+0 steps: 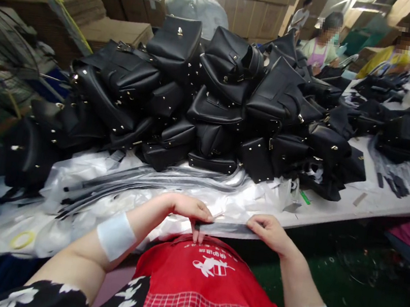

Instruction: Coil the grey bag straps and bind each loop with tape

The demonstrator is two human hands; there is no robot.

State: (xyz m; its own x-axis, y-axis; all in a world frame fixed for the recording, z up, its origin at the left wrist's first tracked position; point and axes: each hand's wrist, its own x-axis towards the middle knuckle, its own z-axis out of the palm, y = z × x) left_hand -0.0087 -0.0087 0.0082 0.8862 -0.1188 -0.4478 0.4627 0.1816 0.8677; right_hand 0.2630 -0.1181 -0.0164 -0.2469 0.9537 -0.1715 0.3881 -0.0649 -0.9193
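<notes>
left hand [189,207] and right hand [270,230], grips closed, pinch a dark strip [230,230] stretched between them.

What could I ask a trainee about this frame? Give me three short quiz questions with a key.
1. What runs between the left hand and the right hand?
2. True or false: the person's apron is plain blue all over.
3. Where are the black bags piled?
a) on the person's lap
b) on the floor behind the person
c) on the table, beyond the hands

Key:
1. A dark grey strip, held in the fingers of both hands.
2. False: the apron is red, with a white print and a checked lower part.
3. c
</notes>
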